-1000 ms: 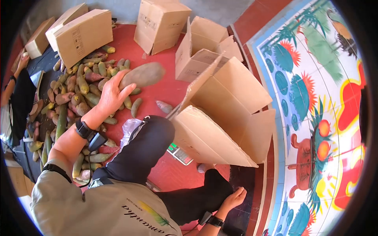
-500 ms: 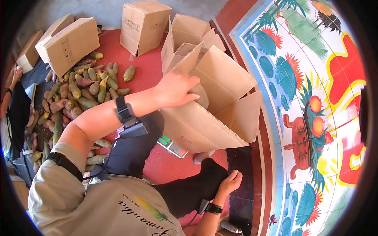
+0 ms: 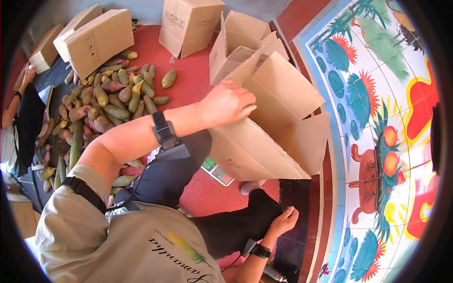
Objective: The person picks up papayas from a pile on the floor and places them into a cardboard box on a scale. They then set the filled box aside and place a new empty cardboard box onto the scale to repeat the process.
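Note:
My left hand [image 3: 231, 101] is at the near corner of an open cardboard box [image 3: 255, 148], just over its rim. Its fingers are curled and nothing shows in them. The box's flaps stand up, and most of its inside is hidden from me. Under the box, a scale [image 3: 216, 170] with a green lit display is partly visible. My right hand [image 3: 285, 220] rests by my knee, fingers closed and nothing visible in them. To the left spreads a heap of long green and reddish vegetables [image 3: 115, 111].
Behind my box stand another open box [image 3: 240, 28] and a closed box [image 3: 191, 26]. More boxes [image 3: 96, 45] stand at upper left. Another person's arm [image 3: 16, 101] shows at the left edge. A painted tile wall [image 3: 347, 151] borders the right side.
A brownish rounded vegetable that my left hand held inside the box rim is out of sight now. That hand's fingers have curled in. The whole view has shifted slightly; my right hand stays by the knee.

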The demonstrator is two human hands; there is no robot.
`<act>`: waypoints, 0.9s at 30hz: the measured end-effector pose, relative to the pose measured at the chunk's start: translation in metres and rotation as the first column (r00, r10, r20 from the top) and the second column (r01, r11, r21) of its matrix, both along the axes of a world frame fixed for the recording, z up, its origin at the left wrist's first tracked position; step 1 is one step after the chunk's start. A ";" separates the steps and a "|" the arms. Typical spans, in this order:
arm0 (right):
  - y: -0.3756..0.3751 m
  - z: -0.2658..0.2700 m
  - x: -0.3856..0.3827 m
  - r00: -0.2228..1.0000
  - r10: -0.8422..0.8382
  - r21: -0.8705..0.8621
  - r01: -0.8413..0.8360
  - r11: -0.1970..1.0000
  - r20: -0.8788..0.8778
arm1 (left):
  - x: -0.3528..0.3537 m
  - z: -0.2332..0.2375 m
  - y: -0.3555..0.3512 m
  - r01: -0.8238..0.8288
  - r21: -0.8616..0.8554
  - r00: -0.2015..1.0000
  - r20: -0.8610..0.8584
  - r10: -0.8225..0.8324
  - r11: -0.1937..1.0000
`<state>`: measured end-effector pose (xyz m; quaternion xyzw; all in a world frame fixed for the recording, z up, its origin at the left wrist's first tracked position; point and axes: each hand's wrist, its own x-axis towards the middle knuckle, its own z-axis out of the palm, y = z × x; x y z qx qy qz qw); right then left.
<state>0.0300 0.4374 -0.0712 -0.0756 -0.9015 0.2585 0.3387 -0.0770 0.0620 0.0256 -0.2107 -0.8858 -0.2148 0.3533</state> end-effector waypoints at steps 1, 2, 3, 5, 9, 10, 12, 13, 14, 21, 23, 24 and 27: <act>0.000 0.000 0.000 1.000 -0.003 -0.017 0.003 1.000 0.006 | 0.004 0.002 -0.002 0.039 0.018 0.999 -0.016 -0.038 0.999; 0.001 0.000 0.001 1.000 -0.011 -0.032 0.011 0.999 0.012 | 0.009 0.004 -0.003 0.035 0.021 0.999 -0.012 -0.035 0.999; 0.002 0.000 0.000 1.000 -0.004 -0.012 0.004 1.000 0.024 | 0.016 0.006 -0.005 0.064 0.066 0.995 -0.080 -0.059 0.996; -0.001 0.002 0.000 1.000 -0.005 -0.004 0.005 1.000 0.013 | 0.033 0.013 -0.009 0.104 0.114 0.986 -0.144 -0.087 0.988; -0.002 0.003 -0.002 1.000 0.003 0.018 -0.003 1.000 0.012 | 0.079 0.035 -0.019 0.212 0.083 0.965 -0.176 -0.195 0.974; -0.003 0.003 -0.003 1.000 -0.005 0.020 0.005 1.000 0.015 | 0.093 0.041 -0.021 0.270 0.040 0.941 -0.221 -0.256 0.962; -0.006 0.003 -0.004 1.000 -0.016 0.052 0.016 0.999 0.007 | 0.122 0.057 -0.022 0.355 -0.050 0.890 -0.287 -0.354 0.933; -0.006 0.002 -0.003 1.000 -0.015 0.057 0.015 0.998 0.008 | 0.135 0.064 -0.016 0.399 -0.022 0.851 -0.362 -0.379 0.917; -0.004 0.001 -0.003 1.000 -0.009 0.040 0.009 0.999 0.024 | 0.145 0.070 -0.011 0.440 0.003 0.807 -0.439 -0.394 0.898; -0.002 -0.001 -0.006 1.000 0.017 0.094 -0.016 0.995 -0.008 | 0.175 0.081 0.040 0.583 0.224 0.673 -0.671 -0.309 0.781; -0.001 0.000 -0.005 1.000 0.014 0.108 -0.014 0.994 -0.004 | 0.180 0.087 0.053 0.527 0.483 0.737 -0.669 -0.093 0.700; -0.001 0.000 -0.004 1.000 0.008 0.116 -0.008 0.993 0.001 | 0.185 0.087 0.051 0.524 0.487 0.738 -0.669 -0.087 0.699; -0.001 0.000 -0.004 1.000 0.014 0.138 -0.012 0.990 -0.009 | 0.189 0.096 0.046 0.595 0.498 0.777 -0.559 -0.291 0.631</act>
